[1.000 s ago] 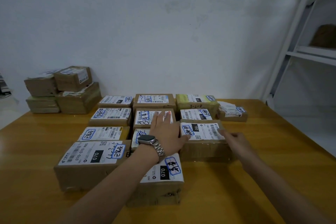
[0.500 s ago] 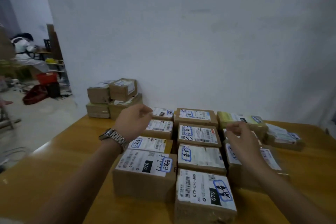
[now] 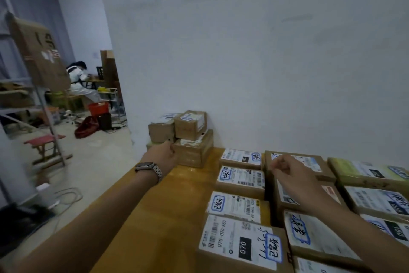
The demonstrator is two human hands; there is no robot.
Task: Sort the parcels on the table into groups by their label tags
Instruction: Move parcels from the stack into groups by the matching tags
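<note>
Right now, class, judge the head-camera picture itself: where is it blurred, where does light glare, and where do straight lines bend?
Head view: the grey metal shelf frame at left is smeared and leans; the right hand is soft; a dull sheen lies on the yellow-brown wooden table; the near brown cardboard parcel with the 070 label reads sharp.

Dim, flat indoor light with a cool bluish cast; source not visible. Wall [image 3: 254, 62] across upper centre and right reads even grey-blue, no hard shadows. Soft sheen on the table [image 3: 177, 206] at lower centre. Motion blur smears the right hand [image 3: 292, 175] and the shelf [image 3: 33, 95] at far left. Wide-angle bending tilts the left edge. Nearest label [image 3: 241, 241] at bottom stays legible.
</note>
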